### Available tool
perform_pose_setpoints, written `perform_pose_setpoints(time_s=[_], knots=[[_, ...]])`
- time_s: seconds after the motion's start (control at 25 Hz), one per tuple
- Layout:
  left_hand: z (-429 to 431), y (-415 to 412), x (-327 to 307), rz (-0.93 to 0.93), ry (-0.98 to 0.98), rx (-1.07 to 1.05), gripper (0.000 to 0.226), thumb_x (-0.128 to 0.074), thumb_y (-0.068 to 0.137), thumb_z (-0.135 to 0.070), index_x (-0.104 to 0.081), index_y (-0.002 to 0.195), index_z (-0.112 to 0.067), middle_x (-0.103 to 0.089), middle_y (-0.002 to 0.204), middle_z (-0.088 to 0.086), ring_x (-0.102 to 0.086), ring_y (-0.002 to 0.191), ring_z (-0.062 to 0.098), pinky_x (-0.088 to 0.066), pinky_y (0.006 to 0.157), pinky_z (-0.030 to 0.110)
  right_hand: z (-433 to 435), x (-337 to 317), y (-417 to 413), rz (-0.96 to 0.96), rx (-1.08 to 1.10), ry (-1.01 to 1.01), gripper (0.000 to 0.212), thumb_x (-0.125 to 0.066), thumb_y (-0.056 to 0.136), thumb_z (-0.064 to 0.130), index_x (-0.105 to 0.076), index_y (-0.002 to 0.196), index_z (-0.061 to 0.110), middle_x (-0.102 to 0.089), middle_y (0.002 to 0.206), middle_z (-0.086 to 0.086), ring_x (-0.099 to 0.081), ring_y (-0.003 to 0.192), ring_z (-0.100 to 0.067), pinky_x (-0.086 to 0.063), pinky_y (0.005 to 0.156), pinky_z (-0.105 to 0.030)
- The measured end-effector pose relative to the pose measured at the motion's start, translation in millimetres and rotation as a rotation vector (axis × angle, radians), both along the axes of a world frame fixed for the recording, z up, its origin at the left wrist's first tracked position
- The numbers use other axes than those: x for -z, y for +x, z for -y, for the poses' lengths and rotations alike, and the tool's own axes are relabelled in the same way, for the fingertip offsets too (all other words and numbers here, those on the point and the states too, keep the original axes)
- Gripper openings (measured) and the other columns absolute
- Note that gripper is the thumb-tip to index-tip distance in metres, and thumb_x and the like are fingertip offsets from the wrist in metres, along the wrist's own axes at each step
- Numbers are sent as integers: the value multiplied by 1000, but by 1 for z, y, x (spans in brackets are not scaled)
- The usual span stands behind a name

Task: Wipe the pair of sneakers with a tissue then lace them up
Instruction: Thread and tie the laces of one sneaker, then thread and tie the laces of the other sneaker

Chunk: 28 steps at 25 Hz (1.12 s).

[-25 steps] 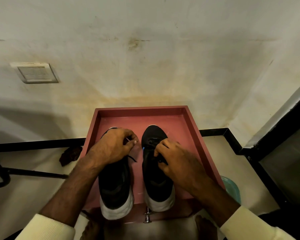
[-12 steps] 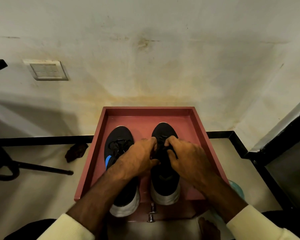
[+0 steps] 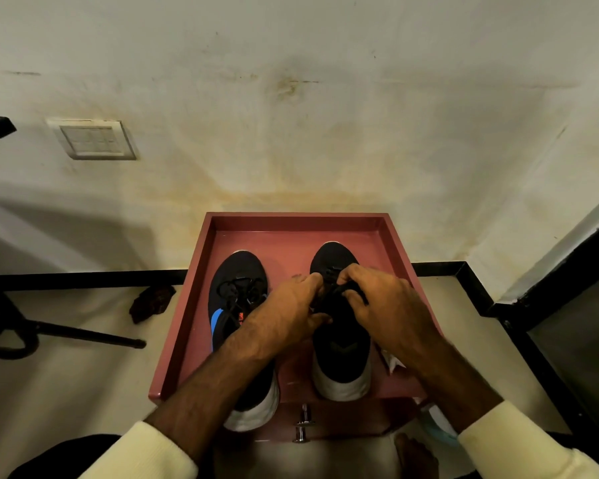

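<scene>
So, the big red tray (image 3: pixel 184 305) sits bottom centre of the frame against the wall, with both black sneakers inside, toes pointing at the wall. The left-side sneaker (image 3: pixel 237 271) lies partly under the left forearm, its loose laces (image 3: pixel 237 288) tangled on top. Both hands are over the right-side sneaker (image 3: pixel 341 354). The left hand (image 3: pixel 284 316) and right hand (image 3: pixel 388 305) each have fingers curled, pinching its black lace (image 3: pixel 332 273) near the toe end. A white tissue (image 3: pixel 393 363) pokes out just beside that shoe, under the right wrist.
</scene>
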<state>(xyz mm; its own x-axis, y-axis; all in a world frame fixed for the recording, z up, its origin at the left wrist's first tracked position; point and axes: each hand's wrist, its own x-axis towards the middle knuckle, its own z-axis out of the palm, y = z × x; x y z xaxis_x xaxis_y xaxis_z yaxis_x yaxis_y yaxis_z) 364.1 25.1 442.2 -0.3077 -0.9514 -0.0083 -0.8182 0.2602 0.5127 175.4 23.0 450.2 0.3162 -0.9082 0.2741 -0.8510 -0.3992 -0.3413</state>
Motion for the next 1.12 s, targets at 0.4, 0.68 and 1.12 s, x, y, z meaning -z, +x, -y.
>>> perform_pose_setpoints(time_s=[0.4, 0.68, 1.12], knots=[[3, -24, 0, -83, 13, 28, 37, -78, 91, -31, -55, 112, -11, -59, 108, 3, -57, 89, 20, -55, 81, 36, 11, -5, -27, -16, 20, 92, 25, -71, 93, 26, -61, 112, 36, -69, 106, 11, -66, 97, -13, -59, 84, -36], [5, 29, -38, -199, -126, -203, 26, -71, 95, -40, -72, 114, -21, -72, 99, -12, -67, 82, -2, -46, 68, 4, 13, -9, -33, 6, -41, 308, 72, -87, 81, 36, -51, 143, 29, -58, 140, 9, -57, 126, -12, -51, 106, -32], [-12, 119, -41, 57, 53, -529, 30, -47, 108, -29, -69, 123, -13, -73, 113, 9, -67, 95, 21, -50, 80, 31, -16, -24, 19, 423, -180, -77, 18, -65, 101, 29, -70, 116, 21, -65, 104, 10, -65, 95, -8, -55, 83, -22]])
